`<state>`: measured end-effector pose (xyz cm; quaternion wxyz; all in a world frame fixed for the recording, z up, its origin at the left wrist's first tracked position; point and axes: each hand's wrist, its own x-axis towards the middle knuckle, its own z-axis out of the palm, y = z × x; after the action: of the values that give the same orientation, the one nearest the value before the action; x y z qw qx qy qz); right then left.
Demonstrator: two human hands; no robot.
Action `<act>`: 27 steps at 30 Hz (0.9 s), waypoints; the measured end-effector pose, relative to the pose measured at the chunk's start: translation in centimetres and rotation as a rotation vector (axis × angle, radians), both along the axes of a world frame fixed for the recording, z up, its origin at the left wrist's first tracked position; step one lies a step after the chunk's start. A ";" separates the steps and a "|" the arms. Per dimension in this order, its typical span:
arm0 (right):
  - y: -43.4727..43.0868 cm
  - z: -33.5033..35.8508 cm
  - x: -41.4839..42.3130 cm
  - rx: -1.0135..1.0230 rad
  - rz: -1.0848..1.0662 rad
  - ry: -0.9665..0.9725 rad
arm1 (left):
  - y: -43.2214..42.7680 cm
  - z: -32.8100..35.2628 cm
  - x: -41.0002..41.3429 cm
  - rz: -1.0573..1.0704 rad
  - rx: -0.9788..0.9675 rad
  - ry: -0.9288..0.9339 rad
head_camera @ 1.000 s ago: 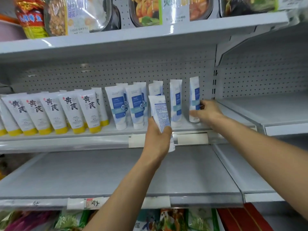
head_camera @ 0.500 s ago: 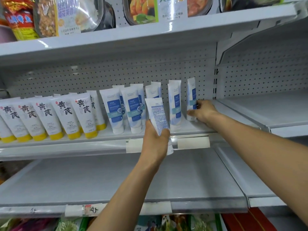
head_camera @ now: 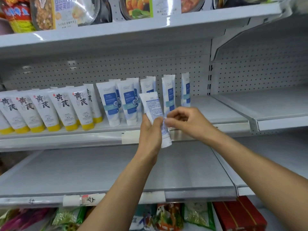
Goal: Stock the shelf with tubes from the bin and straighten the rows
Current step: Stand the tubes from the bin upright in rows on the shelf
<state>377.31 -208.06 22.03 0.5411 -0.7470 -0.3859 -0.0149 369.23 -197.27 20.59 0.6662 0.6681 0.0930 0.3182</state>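
- Held tube: one, white with blue back print facing the camera, cap down, tilted left, in front of the middle shelf.
- Left hand: fingers and thumb wrapped round the lower half of the held tube.
- Right hand: fingers curled, tips at the held tube's right edge. They are blurred, so I cannot tell whether they pinch it.
- Blue-label tubes: five standing in the front row on the middle shelf, right of centre. At least four more tops show behind them, and the two rightmost are turned edge-on.
- Yellow-capped tubes: five full labels in front at the left, leaning. Others are partly hidden behind, so the total is unclear.
- Boxed meals: at least three on the top shelf.
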 end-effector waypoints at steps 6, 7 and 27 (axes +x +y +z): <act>-0.1 -0.8 -1.6 -0.177 0.055 0.005 | -1.2 0.2 -0.3 -0.041 -0.083 -0.024; -0.1 -0.8 -1.7 -0.175 0.052 -0.006 | -1.4 0.2 -0.2 -0.049 -0.064 -0.025; -2.0 2.0 5.2 -0.106 -0.357 0.061 | 1.4 -1.9 -1.8 0.235 1.143 0.331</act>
<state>382.55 -210.02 24.03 0.5013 -0.8311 -0.2310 -0.0677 367.48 -195.91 18.70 0.1391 0.9459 0.0830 0.2810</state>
